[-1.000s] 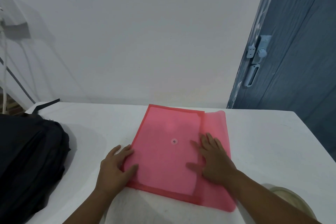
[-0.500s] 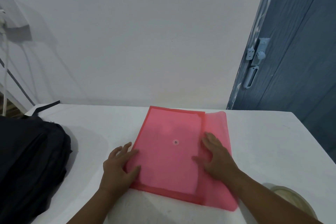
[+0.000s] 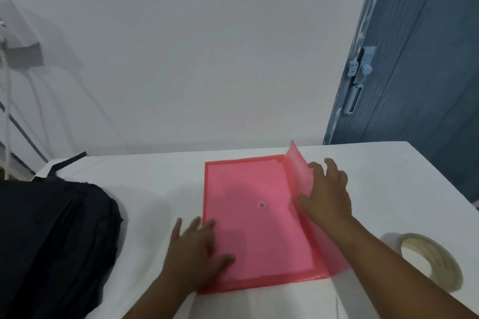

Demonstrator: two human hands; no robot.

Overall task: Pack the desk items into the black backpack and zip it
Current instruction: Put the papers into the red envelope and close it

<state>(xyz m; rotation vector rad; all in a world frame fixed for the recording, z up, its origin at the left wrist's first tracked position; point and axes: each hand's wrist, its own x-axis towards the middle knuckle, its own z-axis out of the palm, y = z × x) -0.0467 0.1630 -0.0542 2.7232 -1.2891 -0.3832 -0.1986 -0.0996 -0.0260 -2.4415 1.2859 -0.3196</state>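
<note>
Head view: a pink plastic folder (image 3: 255, 217) lies flat on the white bench (image 3: 388, 189), a little right of the middle and close to the near edge. The left hand (image 3: 193, 254) rests on its near-left corner with fingers spread and fairly straight, thumb lying on the pink surface, pressing rather than gripping. The right hand (image 3: 328, 199) is at the folder's right side, fingers loosely spread, lifting the flap (image 3: 298, 171), which stands partly raised and curled along that edge; whether the thumb pinches the flap I cannot tell. A small snap button (image 3: 261, 205) sits near the folder's centre. The black backpack (image 3: 51, 246) lies at the left edge of the bench, well apart from the folder. A roll of tape (image 3: 431, 259) sits near the right near corner.

The folder looks thin, light and flexible, with a smooth face that would probably slide easily on the bench. The flap is floppy and would likely need pressing onto the button to close. Once shut, a hold along one long edge, thumb above and fingers beneath, seems soundest; a corner grip would probably let it sag and bend.
</note>
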